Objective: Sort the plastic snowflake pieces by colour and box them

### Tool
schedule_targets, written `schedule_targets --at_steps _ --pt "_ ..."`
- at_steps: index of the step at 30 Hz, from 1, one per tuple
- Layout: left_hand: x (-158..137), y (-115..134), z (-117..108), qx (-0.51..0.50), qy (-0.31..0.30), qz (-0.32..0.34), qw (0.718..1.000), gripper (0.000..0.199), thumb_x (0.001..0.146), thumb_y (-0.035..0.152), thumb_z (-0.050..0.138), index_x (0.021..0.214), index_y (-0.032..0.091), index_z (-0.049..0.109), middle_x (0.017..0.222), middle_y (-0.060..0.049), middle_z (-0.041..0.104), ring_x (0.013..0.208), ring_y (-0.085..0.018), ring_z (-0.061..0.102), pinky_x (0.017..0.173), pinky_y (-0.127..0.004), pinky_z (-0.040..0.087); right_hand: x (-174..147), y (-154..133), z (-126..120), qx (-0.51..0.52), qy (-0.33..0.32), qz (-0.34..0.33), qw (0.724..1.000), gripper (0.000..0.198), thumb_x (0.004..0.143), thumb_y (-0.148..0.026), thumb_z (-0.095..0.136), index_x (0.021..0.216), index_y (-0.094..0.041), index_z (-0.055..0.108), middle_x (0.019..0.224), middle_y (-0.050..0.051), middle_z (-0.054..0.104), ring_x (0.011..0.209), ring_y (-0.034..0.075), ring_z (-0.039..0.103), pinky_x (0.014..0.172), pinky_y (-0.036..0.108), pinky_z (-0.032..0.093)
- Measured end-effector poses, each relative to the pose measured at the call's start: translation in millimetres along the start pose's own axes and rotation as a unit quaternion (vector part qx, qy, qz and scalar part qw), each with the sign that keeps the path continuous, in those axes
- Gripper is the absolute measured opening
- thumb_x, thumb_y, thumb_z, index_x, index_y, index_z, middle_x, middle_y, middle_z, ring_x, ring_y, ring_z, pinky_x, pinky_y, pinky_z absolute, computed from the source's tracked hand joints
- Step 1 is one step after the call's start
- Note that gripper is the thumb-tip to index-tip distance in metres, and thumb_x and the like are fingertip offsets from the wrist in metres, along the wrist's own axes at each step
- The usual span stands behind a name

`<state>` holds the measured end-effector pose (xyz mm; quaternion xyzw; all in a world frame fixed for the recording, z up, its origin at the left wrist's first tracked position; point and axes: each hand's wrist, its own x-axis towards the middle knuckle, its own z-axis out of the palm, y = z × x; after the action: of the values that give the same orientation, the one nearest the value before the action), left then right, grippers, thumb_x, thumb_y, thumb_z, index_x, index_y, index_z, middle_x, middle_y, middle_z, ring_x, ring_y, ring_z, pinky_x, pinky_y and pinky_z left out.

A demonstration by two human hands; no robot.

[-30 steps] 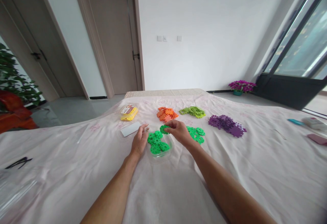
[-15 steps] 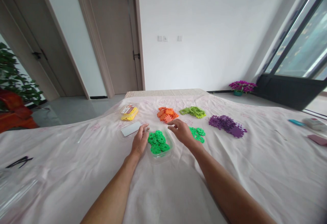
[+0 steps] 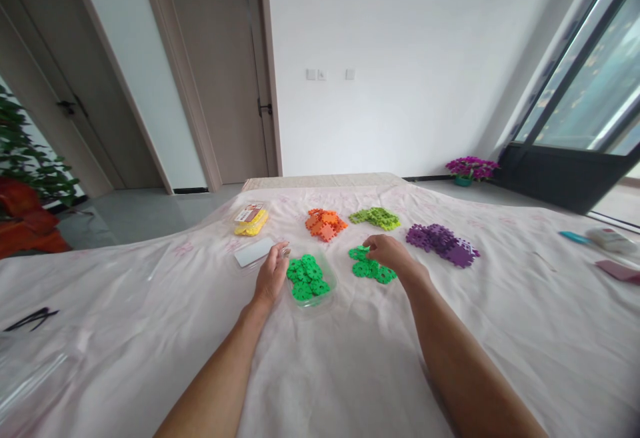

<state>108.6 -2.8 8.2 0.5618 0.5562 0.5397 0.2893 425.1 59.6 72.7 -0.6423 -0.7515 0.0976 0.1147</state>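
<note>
Notched green plastic discs (image 3: pixel 307 278) lie heaped in a clear plastic box (image 3: pixel 327 295). My left hand (image 3: pixel 271 275) grips the left rim of this box, fingers bent at its far left corner. To the right, more green discs (image 3: pixel 373 270) are spread loose on the cloth. Above them is my right hand (image 3: pixel 395 253), its thumb and fingers pinched together at a disc near the far edge of this group. The fingertips are partly hidden, and the hand covers some discs.
Beyond the hands lie piles of orange pieces (image 3: pixel 326 225), lime-green pieces (image 3: pixel 377 217) and purple pieces (image 3: pixel 443 243). A labelled box of yellow pieces (image 3: pixel 251 220) stands back left, with a clear lid bearing a white label (image 3: pixel 254 252) nearer. Clear plastic (image 3: pixel 30 378) lies front left.
My right hand has moved right, from beside the box to the loose green discs, with its fingers now lower and closer together. My left hand stays at the box.
</note>
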Motion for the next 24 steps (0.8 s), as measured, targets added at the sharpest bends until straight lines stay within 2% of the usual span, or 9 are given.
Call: schedule_targets --at_steps 5,11,15,17,21,24 --pt "0.7 -3.8 0.2 -0.003 -0.001 -0.001 1.000 0.040 0.088 0.031 0.049 0.126 0.023 0.057 0.124 -0.006 0.067 0.115 -0.020 0.061 0.102 -0.035 0.044 1.3 -0.6 6.3 -0.059 -0.011 -0.002 0.998 0.043 0.072 -0.021 0.069 0.115 -0.022 0.072 0.108 0.009 0.071 0.097 0.024 0.064 0.078 0.029 0.044" --pt "3.7 -11.0 1.9 -0.020 -0.006 0.004 1.000 0.040 0.088 0.029 0.048 0.127 0.022 0.055 0.125 -0.007 0.066 0.117 -0.020 0.060 0.101 -0.034 0.044 -1.8 -4.0 5.9 -0.055 -0.022 0.025 0.998 0.048 0.072 -0.025 0.071 0.120 -0.024 0.069 0.111 0.007 0.070 0.100 0.023 0.064 0.075 0.027 0.044" --pt "4.2 -12.0 2.2 -0.021 -0.004 0.007 1.000 0.040 0.088 0.030 0.048 0.127 0.023 0.055 0.126 -0.007 0.065 0.116 -0.020 0.060 0.101 -0.035 0.044 -3.6 -7.0 1.8 -0.049 -0.025 0.016 0.998 0.052 0.071 -0.026 0.072 0.122 -0.021 0.067 0.110 0.008 0.070 0.100 0.023 0.063 0.075 0.026 0.043" --pt "3.9 -10.9 1.9 -0.018 -0.004 0.006 1.000 0.040 0.088 0.030 0.049 0.127 0.023 0.055 0.126 -0.008 0.065 0.117 -0.020 0.060 0.102 -0.035 0.043 -4.3 -8.4 -0.3 -0.045 -0.025 0.004 0.999 0.045 0.070 -0.025 0.072 0.115 -0.022 0.070 0.106 0.007 0.071 0.097 0.023 0.064 0.073 0.025 0.041" --pt "3.3 -8.8 1.3 -0.020 -0.004 0.004 1.000 0.041 0.087 0.031 0.049 0.126 0.022 0.055 0.125 -0.008 0.065 0.116 -0.021 0.060 0.102 -0.036 0.044 -6.1 -11.9 -4.3 -0.046 -0.018 -0.009 0.999 0.019 0.074 -0.025 0.067 0.090 -0.020 0.075 0.088 0.005 0.072 0.083 0.020 0.064 0.064 0.024 0.036" --pt "2.7 -7.7 1.2 -0.016 -0.002 0.001 1.000 0.040 0.088 0.031 0.049 0.127 0.023 0.056 0.125 -0.007 0.065 0.117 -0.021 0.060 0.102 -0.037 0.044 -7.5 -14.0 -5.5 -0.042 -0.009 -0.013 0.999 0.015 0.077 -0.023 0.061 0.083 -0.019 0.074 0.077 0.004 0.070 0.073 0.017 0.061 0.060 0.025 0.033"
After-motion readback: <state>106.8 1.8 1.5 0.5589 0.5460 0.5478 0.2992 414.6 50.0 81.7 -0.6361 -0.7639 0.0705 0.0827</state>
